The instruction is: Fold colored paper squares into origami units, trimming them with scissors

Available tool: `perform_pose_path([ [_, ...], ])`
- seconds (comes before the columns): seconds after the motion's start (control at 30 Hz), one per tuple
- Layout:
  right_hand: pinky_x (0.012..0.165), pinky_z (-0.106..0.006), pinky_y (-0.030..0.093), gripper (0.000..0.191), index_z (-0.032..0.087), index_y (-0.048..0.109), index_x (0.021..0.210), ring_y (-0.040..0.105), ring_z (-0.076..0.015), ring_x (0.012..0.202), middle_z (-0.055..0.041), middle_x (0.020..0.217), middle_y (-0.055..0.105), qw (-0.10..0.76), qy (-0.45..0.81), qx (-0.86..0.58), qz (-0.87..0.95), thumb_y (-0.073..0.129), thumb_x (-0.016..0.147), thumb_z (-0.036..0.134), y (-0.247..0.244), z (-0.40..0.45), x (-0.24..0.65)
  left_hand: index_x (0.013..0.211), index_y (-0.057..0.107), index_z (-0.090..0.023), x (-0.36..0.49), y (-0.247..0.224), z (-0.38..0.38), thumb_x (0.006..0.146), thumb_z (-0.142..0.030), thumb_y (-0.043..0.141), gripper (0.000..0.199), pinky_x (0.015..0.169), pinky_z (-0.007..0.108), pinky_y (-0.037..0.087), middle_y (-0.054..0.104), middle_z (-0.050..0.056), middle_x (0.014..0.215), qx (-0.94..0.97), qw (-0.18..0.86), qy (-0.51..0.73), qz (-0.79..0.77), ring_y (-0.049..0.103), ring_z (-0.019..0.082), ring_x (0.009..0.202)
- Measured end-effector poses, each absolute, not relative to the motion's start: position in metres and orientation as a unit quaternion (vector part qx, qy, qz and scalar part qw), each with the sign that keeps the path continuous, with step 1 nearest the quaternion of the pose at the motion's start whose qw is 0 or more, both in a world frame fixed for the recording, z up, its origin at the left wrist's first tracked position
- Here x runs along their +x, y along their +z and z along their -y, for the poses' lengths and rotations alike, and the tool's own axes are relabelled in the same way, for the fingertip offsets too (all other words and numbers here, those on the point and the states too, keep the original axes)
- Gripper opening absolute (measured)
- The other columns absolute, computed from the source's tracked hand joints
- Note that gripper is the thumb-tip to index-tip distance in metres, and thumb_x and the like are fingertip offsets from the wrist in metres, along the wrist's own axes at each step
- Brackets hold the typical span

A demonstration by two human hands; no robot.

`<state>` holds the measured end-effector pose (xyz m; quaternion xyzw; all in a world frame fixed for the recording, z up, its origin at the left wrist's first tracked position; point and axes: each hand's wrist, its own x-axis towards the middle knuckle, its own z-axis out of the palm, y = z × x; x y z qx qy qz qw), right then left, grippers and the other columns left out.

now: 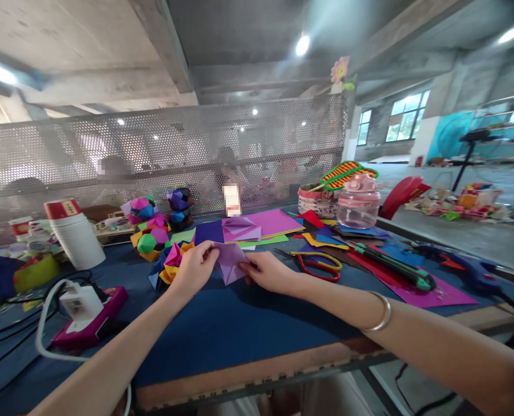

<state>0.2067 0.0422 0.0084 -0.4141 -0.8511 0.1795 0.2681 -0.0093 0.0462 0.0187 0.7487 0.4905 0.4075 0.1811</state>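
Note:
A folded piece of light purple paper (pixel 230 261) is held just above the blue tabletop, between my two hands. My left hand (pixel 197 263) pinches its upper left edge with thumb and fingers. On the other side, my right hand (pixel 267 271) grips the right edge, fingers closed on it. Right behind the held piece, another folded purple paper (pixel 240 227) lies on a stack of coloured sheets (pixel 278 222). Several multicoloured folded-paper shapes (pixel 152 240) sit to the left of my left hand. Scissors (pixel 320 264) with red and yellow handles rest right of my right hand.
At left stand stacked paper cups (pixel 75 237) and a magenta power strip (pixel 92 318) with cables. To the right lie a green utility knife (pixel 393 266), a blue glue gun (pixel 460 268), a clear bottle (pixel 358 205) and a basket (pixel 317 202). A perforated screen (pixel 274 138) rises behind.

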Motion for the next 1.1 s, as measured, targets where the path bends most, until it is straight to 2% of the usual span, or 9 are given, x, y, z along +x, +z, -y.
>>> perform_pose_path([
  [0.13,0.073,-0.033,0.057,0.022,0.014,0.065,0.101,0.066,-0.0143,0.077,-0.0029,0.093,0.068,0.277,0.186,-0.411,0.848,0.057,0.099,0.035,0.010,-0.042,0.208,0.113,0.062,-0.014,-0.012,0.013,-0.057,0.098,-0.036,0.060,0.027,0.074,0.035,0.058,0.066,0.006,0.105,0.704,0.305,0.418,-0.487,0.067,0.018,0.086],
  [0.27,0.075,-0.034,0.057,0.022,0.014,0.065,0.102,0.066,-0.0149,0.079,-0.0034,0.095,0.068,0.289,0.206,-0.407,0.842,0.058,0.099,0.035,0.010,-0.042,0.208,0.115,0.062,-0.014,-0.011,0.016,-0.055,0.096,-0.032,0.062,0.026,0.077,0.037,0.058,0.066,0.007,0.109,0.681,0.382,0.403,-0.478,0.067,0.019,0.090],
  [0.57,0.071,-0.033,0.058,0.026,0.014,0.063,0.112,0.066,-0.0157,0.081,-0.0050,0.102,0.067,0.326,0.342,-0.431,0.769,0.058,0.099,0.036,0.005,-0.053,0.211,0.120,0.060,-0.015,-0.007,0.018,-0.049,0.096,-0.027,0.063,0.028,0.080,0.038,0.059,0.065,0.008,0.114,0.659,0.423,0.429,-0.451,0.067,0.020,0.094],
  [0.77,0.071,-0.033,0.058,0.027,0.014,0.062,0.115,0.066,-0.0158,0.082,-0.0056,0.104,0.066,0.348,0.443,-0.437,0.701,0.058,0.098,0.036,0.010,-0.052,0.207,0.124,0.057,-0.015,-0.008,0.019,-0.048,0.096,-0.026,0.063,0.031,0.069,0.032,0.059,0.067,0.006,0.104,0.669,0.396,0.449,-0.441,0.067,0.016,0.079],
  [0.97,0.070,-0.032,0.058,0.027,0.014,0.062,0.115,0.066,-0.0155,0.081,-0.0054,0.103,0.066,0.347,0.518,-0.429,0.654,0.058,0.098,0.036,0.015,-0.050,0.207,0.122,0.053,-0.017,-0.002,0.021,-0.041,0.088,-0.022,0.064,0.036,0.071,0.029,0.055,0.069,0.001,0.086,0.720,0.275,0.488,-0.410,0.068,0.017,0.076],
  [1.1,0.068,-0.031,0.057,0.027,0.014,0.061,0.114,0.066,-0.0145,0.078,-0.0048,0.101,0.066,0.361,0.537,-0.420,0.636,0.058,0.099,0.036,0.014,-0.050,0.209,0.116,0.060,-0.022,0.004,0.022,-0.030,0.081,-0.025,0.069,0.036,0.075,0.029,0.052,0.070,0.002,0.099,0.754,0.181,0.490,-0.398,0.066,0.017,0.079],
])
